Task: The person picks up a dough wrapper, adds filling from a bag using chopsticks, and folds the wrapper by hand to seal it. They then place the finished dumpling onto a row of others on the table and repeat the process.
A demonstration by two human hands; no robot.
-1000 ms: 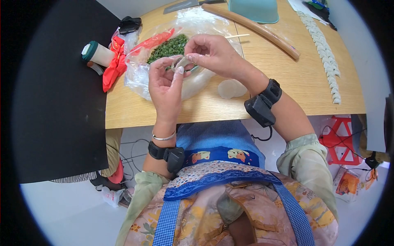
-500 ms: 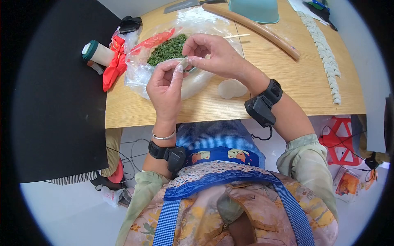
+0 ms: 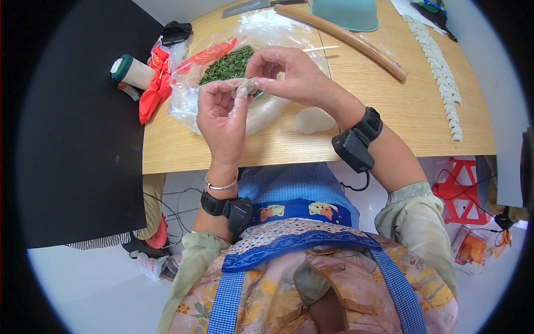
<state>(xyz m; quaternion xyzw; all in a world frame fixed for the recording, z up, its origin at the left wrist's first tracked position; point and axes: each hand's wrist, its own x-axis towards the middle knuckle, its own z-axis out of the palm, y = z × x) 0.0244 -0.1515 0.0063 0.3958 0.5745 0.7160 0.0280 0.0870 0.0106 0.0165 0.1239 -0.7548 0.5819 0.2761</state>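
Pinched between both hands is a small pale dumpling (image 3: 245,86), mostly covered by the fingers. My left hand (image 3: 222,111) is closed on its near side, with thumb and fingertips floured. From the right, my right hand (image 3: 289,72) grips the dumpling's edge between thumb and curled fingers. Chopped green filling (image 3: 227,65) lies just behind the hands, in a bowl wrapped in clear plastic. Below my right hand, round dough wrappers (image 3: 314,120) rest on the table, partly overlapping.
A long wooden rolling pin (image 3: 345,42) lies diagonally near a teal basin (image 3: 346,14). Rows of finished dumplings (image 3: 439,72) line the right side. At the left stand a green-lidded cup (image 3: 132,72) and a red bag (image 3: 156,94). A cleaver (image 3: 245,8) lies at the back.
Both hands stay in nearly the same place. The fingers have shifted slightly along the dumpling's edge, and a bit more of the dough shows between them.
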